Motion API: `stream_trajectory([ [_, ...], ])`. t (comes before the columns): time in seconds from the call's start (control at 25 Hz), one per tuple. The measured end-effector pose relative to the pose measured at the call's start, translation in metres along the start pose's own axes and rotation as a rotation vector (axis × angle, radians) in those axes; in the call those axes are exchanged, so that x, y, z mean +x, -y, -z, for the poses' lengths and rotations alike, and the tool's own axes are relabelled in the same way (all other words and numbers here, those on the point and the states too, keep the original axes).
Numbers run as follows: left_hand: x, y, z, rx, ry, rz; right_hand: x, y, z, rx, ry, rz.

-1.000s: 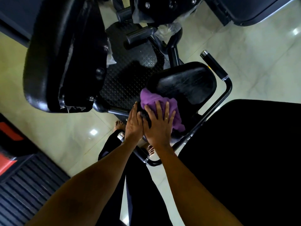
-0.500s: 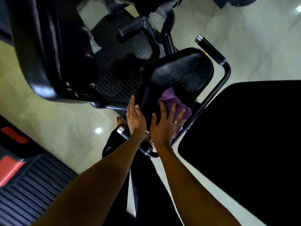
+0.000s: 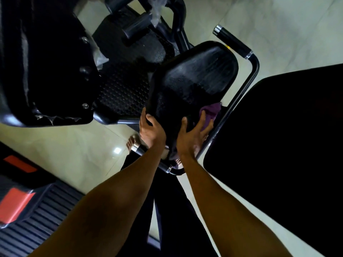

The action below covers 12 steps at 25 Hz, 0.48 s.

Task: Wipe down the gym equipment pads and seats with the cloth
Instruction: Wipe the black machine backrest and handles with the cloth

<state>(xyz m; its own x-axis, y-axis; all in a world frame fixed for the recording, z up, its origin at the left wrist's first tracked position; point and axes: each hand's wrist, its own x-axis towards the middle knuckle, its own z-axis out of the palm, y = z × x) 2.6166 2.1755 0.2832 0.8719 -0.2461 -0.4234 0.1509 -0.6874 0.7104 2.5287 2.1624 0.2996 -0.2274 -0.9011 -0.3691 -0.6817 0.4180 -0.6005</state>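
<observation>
The black seat (image 3: pixel 193 84) tilts toward the camera, its upper half streaked pale. The left hand (image 3: pixel 151 129) takes the seat's near left edge, its grip clamped there: the thumb curls over the rim and the fingers go out of sight beneath. The right hand (image 3: pixel 193 134) lies on the near right edge, grip apart, fingers spread and pressing the purple cloth (image 3: pixel 210 111) against the seat's side (only a bunched corner shows past the fingertips). A black handle (image 3: pixel 233 42) with metal end caps stands just beyond the seat, and a studded footplate (image 3: pixel 120 89) lies to its left, under a large back pad (image 3: pixel 37 71). A wide black pad (image 3: pixel 278 145) fills the right, above the pale tiled floor (image 3: pixel 74 145).
</observation>
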Motion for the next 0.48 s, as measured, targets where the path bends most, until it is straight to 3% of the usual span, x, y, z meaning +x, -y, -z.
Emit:
stream_trajectory([
  [0.16, 0.001, 0.000, -0.001, -0.006, 0.010, -0.022, 0.016, 0.005, 0.001, 0.072, -0.087, -0.062],
  [0.32, 0.002, 0.002, 0.000, -0.001, 0.046, -0.045, -0.035, -0.022, -0.021, -0.040, -0.168, 0.062],
  [0.48, 0.007, 0.006, 0.005, -0.006, 0.126, -0.103, -0.086, -0.055, -0.030, -0.080, 0.039, 0.154],
])
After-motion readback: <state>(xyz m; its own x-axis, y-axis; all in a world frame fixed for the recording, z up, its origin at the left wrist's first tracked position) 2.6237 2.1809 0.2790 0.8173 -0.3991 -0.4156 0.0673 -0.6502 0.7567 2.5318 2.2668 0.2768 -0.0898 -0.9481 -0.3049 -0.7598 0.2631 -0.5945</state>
